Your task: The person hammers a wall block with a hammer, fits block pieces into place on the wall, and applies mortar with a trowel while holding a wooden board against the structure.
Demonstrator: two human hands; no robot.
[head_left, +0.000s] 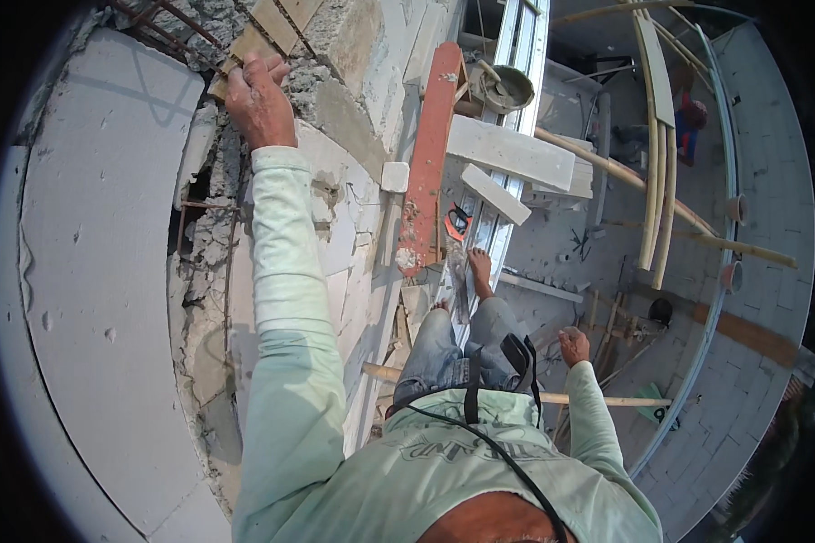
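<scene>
My left arm stretches up along the wall, and my left hand (263,101) is closed at the edge of a wooden board (249,45) set in the rough concrete gap. Its fingertips curl over the wood and are partly hidden. Low on the right, beside my hip, my right hand (573,347) hangs with its fingers curled; what they hold, if anything, is hidden. I stand barefoot on metal channels (516,54), near a handsaw (459,262) with an orange and black handle.
Beside the wall, a red-brown plank (428,154) runs lengthwise. White blocks (512,156) lie across the channels, below a mortar bucket (507,89). Bamboo poles (650,136) cross the right side above a lower floor. Another person (690,122) is at the far right.
</scene>
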